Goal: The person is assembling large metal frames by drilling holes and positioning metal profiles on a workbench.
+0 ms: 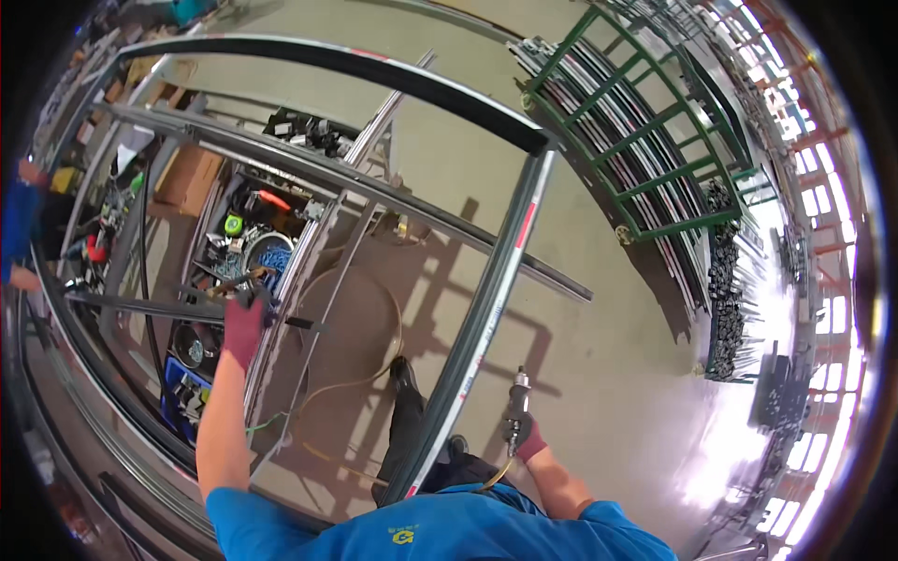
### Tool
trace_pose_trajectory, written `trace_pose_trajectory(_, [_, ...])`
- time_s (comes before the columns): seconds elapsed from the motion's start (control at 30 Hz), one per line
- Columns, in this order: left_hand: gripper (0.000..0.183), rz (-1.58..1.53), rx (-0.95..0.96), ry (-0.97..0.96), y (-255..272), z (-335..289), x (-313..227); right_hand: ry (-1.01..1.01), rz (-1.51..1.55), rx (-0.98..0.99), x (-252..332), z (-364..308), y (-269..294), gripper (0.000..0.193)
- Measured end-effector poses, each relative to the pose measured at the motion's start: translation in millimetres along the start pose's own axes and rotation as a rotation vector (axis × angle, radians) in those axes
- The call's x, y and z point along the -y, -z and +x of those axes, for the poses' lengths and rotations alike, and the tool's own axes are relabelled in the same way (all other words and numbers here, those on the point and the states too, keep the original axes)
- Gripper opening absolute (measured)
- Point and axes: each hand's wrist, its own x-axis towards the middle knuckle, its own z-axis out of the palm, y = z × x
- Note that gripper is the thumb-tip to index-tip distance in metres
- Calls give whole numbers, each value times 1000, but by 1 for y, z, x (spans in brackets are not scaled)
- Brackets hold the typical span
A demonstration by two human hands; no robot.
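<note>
Over on the right, the right hand (pixel 526 434), in a maroon and dark glove, is wrapped firmly around a grey, cylinder-bodied power driver (pixel 519 397), its bit pointing away from the body! The driver is up in the air over the smooth grey floor (pixel 608 402), just outside the right edge of a large rectangular frame of dark metal with silvery edges (pixel 482 323), near that edge's lower end. A thin amber hose (pixel 496 477) runs from the driver's base toward the waist.

Now the left: the left hand (pixel 245 325), gloved to match, reaches inside the frame, fingers at the near edge of an open, cluttered parts tray (pixel 206 229). Whether those fingertips are gripping anything, I can't tell. Just beyond them sits a round metal bowl of blue fasteners (pixel 265 239); a bright green tape measure (pixel 234 224) lies near the tray's left edge, and a red-orange handle (pixel 274 200) toward its far edge. Outside the left edge, a co-worker's blue sleeve (pixel 15 224) shows!
</note>
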Motion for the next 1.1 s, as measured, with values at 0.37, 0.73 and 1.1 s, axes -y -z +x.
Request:
trace_pose_trajectory(0.37, [21,-752,316,297,-105,-393,-71,561,-470,111,102,-183,-23,46])
trace_pose_trajectory(0.73, [24,-1056,163,247,-138,-609,-86,670,-1403,534,60,-364,-60,74])
trace_pose_trajectory(1.1, [39,-977,6,165,-65,-712,20,596,-1911,980,-96,-412,-66,71])
